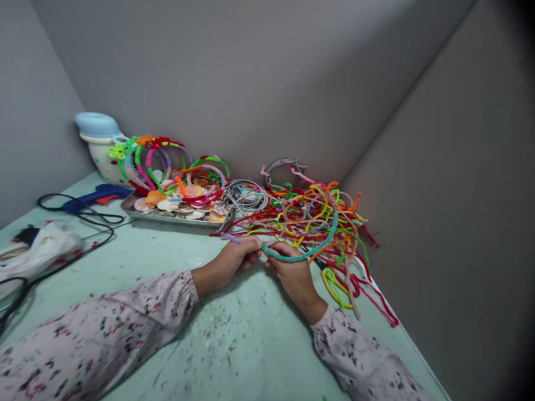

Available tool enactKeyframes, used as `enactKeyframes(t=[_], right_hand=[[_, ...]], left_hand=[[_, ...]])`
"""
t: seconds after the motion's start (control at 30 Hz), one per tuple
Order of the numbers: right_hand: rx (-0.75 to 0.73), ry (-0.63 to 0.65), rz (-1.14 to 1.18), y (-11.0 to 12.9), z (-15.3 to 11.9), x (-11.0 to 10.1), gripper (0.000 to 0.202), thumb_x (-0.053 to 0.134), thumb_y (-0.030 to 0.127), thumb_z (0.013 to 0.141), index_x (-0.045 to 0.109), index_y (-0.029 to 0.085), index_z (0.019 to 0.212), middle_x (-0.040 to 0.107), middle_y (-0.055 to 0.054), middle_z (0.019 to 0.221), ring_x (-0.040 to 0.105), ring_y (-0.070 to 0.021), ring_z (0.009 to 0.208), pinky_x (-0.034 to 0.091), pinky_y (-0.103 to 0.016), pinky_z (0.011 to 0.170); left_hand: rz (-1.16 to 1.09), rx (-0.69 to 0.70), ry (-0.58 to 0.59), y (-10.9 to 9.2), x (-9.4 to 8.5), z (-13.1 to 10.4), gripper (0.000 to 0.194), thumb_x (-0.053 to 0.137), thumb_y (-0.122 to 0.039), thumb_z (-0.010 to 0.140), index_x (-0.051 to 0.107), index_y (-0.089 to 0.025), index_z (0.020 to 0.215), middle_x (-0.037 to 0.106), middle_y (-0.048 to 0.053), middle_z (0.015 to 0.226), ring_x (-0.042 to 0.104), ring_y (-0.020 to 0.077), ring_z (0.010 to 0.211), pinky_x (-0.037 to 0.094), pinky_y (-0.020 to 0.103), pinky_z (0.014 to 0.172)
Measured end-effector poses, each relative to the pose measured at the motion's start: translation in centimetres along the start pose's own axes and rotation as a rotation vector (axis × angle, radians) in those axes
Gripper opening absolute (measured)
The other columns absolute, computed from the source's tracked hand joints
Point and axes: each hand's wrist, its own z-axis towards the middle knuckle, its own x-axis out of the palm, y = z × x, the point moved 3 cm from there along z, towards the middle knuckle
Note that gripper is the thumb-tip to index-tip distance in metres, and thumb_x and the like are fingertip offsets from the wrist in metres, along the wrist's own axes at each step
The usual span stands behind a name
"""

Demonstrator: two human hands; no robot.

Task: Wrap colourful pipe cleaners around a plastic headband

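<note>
Both hands meet over the table's middle, fingertips almost touching. My left hand (239, 257) is closed in a pinch, and a short fuzzy purple pipe cleaner (231, 238) sticks out past its fingers. In my right hand (295, 273), also closed, is a teal pipe cleaner (292, 258). Its near end lies between the two hands, and its length curves up to the right over the pile. A thin grey wire (273, 241) shows near the fingertips; how it joins the pipe cleaners is hidden.
Behind the hands lie a heap of coloured pipe cleaners (309, 214), wire coils (246, 195) and a metal tray (175, 219) with shells and fuzzy hoops. Yellow-handled scissors (334, 288) rest at the right. Leftward are a blue glue gun (94, 197), a black cord (106, 236), a plastic bag (54, 248) and a blue-lidded container (104, 153).
</note>
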Motion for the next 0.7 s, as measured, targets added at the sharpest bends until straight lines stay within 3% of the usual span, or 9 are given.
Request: enactKeyframes(t=[0.7], right_hand=[[-0.039,-0.031,0.024,-0.35,0.02,-0.24,0.010,0.071,0.028,0.070,0.067,0.018,0.072,0.065,-0.001,0.073,0.058,-0.0123,0.057,0.046,-0.024,0.052]], left_hand=[[-0.005,-0.014,0.053,-0.13,0.01,0.01,0.020,0.054,-0.029,0.077,0.048,-0.015,0.063,0.042,-0.003,0.059,0.035,0.0067,0.050,0.024,0.019,0.042]])
